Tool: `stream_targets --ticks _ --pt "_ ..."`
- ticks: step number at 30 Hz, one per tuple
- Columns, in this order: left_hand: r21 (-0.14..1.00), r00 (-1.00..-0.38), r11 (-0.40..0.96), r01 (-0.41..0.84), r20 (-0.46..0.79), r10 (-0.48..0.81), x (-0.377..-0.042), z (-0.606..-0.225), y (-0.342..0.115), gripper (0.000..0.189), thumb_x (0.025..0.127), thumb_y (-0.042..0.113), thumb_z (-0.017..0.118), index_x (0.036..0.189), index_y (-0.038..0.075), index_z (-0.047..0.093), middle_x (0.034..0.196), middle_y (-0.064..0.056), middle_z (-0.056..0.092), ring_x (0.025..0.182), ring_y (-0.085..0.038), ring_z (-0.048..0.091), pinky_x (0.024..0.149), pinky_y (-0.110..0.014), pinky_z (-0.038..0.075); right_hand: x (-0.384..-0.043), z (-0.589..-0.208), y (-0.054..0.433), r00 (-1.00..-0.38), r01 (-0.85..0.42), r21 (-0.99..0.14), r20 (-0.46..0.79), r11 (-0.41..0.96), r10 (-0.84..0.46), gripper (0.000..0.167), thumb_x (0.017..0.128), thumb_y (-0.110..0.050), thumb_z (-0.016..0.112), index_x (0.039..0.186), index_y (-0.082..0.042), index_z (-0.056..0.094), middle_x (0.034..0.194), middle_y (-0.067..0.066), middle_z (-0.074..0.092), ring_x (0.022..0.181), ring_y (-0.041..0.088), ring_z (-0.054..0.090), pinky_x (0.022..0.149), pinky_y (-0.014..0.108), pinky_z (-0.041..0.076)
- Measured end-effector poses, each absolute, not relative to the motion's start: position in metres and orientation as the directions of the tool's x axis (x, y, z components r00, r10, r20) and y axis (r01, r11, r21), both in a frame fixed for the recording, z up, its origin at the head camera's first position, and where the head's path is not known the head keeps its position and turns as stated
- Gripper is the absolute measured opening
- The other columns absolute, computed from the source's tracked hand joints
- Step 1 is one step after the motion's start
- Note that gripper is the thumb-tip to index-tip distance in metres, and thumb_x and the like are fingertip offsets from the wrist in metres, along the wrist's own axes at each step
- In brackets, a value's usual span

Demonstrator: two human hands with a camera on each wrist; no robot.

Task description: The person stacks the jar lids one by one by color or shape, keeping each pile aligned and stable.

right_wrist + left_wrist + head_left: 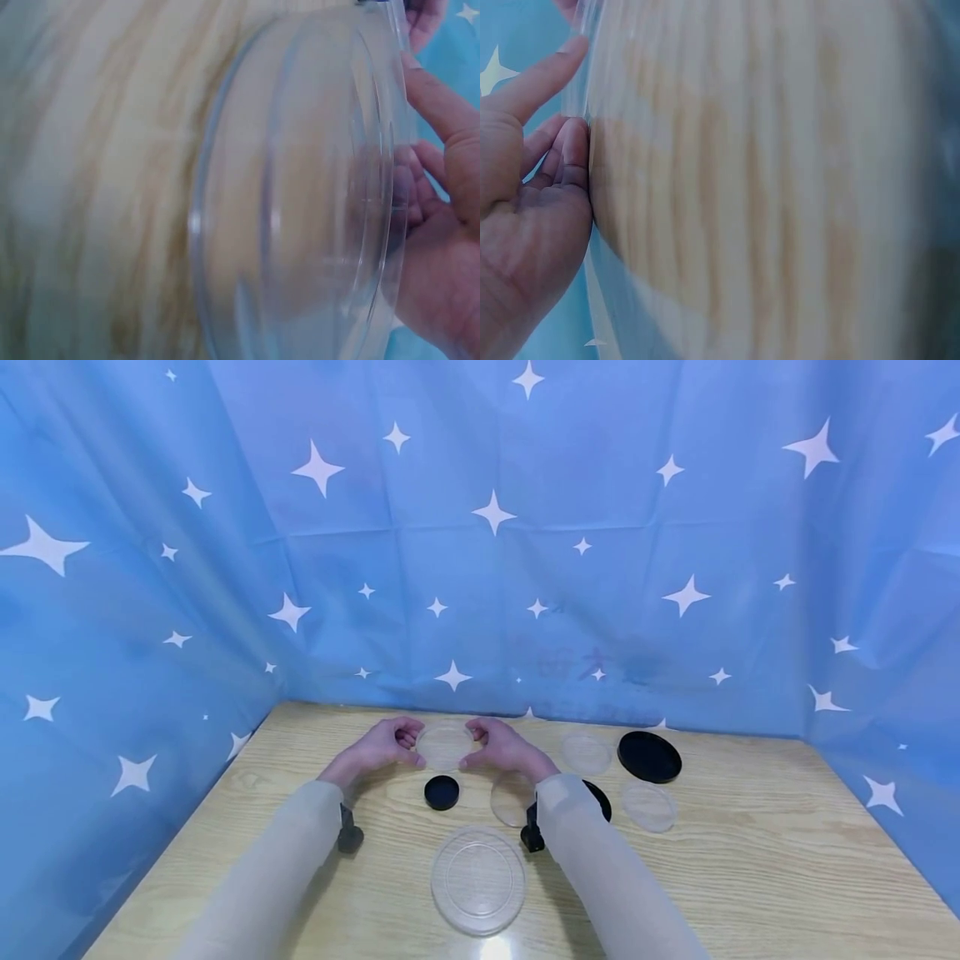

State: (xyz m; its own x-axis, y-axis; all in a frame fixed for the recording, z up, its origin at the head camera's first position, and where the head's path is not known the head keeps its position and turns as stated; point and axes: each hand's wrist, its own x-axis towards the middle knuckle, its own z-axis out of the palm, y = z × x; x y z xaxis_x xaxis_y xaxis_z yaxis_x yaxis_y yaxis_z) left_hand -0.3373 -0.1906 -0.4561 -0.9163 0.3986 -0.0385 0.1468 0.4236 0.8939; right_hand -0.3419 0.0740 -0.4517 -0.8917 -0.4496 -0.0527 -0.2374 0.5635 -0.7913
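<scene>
Near the back of the table, both hands grip a clear round plastic lid (444,745) from opposite sides. My left hand (387,743) has its thumb at the near edge and its fingers curled at the left side. On the other side, my right hand (501,745) pinches the rim the same way. A small black round lid (442,792) lies just in front of the held one. In the left wrist view the left hand (536,195) touches the transparent edge. The right wrist view shows the right hand (442,195) beside clear, ridged plastic (300,187).
A large clear lid (478,881) lies at the front middle of the wooden table (787,860). Another clear lid (512,799) and a black one (600,799) are partly hidden by the right arm. Two clear lids (648,806) and a large black lid (650,757) lie to the right.
</scene>
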Motion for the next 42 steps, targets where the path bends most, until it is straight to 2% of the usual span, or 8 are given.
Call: stream_targets --ticks 9,16,21,25,31,36,42 --pt "0.903 -0.917 0.409 0.134 -0.043 0.396 -0.337 -0.454 -0.191 0.071 0.080 -0.002 0.084 0.141 -0.010 0.050 0.116 -0.018 0.057 0.104 -0.024 0.055 0.092 -0.031 0.048 -0.341 -0.448 0.078 -0.886 -0.213 -0.815 -0.072 0.539 -0.459 0.075 0.084 -0.018 0.087 0.147 -0.001 0.050 0.123 0.009 0.056 0.111 0.025 0.052 0.099 0.040 0.046" --pt "0.926 -0.913 0.362 0.110 -0.050 0.405 -0.336 -0.451 -0.191 0.069 0.084 0.002 0.083 0.143 -0.007 0.050 0.125 -0.020 0.057 0.111 -0.028 0.057 0.095 -0.034 0.050 -0.337 -0.439 0.084 -0.893 -0.142 -0.860 -0.102 0.490 -0.438 0.072 0.085 -0.015 0.085 0.147 -0.002 0.051 0.134 0.014 0.055 0.122 0.032 0.055 0.102 0.044 0.048" --pt "0.931 -0.907 0.349 0.106 -0.053 0.419 -0.331 -0.450 -0.188 0.070 0.084 0.005 0.082 0.145 -0.007 0.048 0.132 -0.021 0.055 0.118 -0.031 0.057 0.100 -0.039 0.050 -0.331 -0.432 0.088 -0.896 -0.150 -0.850 -0.099 0.504 -0.433 0.074 0.084 -0.014 0.086 0.147 0.001 0.050 0.136 0.017 0.056 0.121 0.031 0.057 0.101 0.043 0.050" --pt "0.939 -0.912 0.328 0.098 -0.047 0.407 -0.323 -0.448 -0.185 0.070 0.084 0.004 0.083 0.145 -0.006 0.049 0.132 -0.020 0.056 0.121 -0.032 0.055 0.103 -0.041 0.049 -0.326 -0.429 0.090 -0.902 -0.161 -0.842 -0.086 0.515 -0.422 0.074 0.083 -0.015 0.088 0.145 -0.001 0.052 0.135 0.015 0.057 0.117 0.028 0.058 0.098 0.041 0.051" --pt "0.948 -0.918 0.299 0.109 -0.019 0.395 -0.313 -0.443 -0.181 0.069 0.084 0.004 0.082 0.144 -0.005 0.049 0.133 -0.020 0.054 0.122 -0.033 0.054 0.101 -0.038 0.051 -0.317 -0.416 0.095 -0.903 -0.196 -0.836 -0.051 0.512 -0.428 0.073 0.081 -0.016 0.089 0.144 -0.001 0.054 0.134 0.014 0.058 0.118 0.030 0.058 0.095 0.041 0.053" --pt "0.936 -0.922 0.326 0.136 -0.001 0.387 -0.299 -0.430 -0.178 0.070 0.083 0.007 0.084 0.143 -0.002 0.051 0.133 -0.018 0.055 0.122 -0.032 0.054 0.097 -0.037 0.052 -0.306 -0.410 0.101 -0.894 -0.228 -0.845 -0.015 0.483 -0.448 0.075 0.081 -0.017 0.089 0.145 -0.001 0.052 0.135 0.013 0.057 0.119 0.028 0.057 0.093 0.038 0.054" --pt "0.924 -0.920 0.330 0.192 0.053 0.389 -0.278 -0.418 -0.176 0.069 0.079 0.006 0.087 0.139 -0.002 0.054 0.127 -0.017 0.057 0.115 -0.031 0.055 0.092 -0.036 0.053 -0.281 -0.400 0.107 -0.885 -0.255 -0.861 0.024 0.441 -0.465 0.076 0.082 -0.019 0.089 0.145 -0.001 0.051 0.134 0.012 0.056 0.115 0.026 0.057 0.094 0.040 0.054"
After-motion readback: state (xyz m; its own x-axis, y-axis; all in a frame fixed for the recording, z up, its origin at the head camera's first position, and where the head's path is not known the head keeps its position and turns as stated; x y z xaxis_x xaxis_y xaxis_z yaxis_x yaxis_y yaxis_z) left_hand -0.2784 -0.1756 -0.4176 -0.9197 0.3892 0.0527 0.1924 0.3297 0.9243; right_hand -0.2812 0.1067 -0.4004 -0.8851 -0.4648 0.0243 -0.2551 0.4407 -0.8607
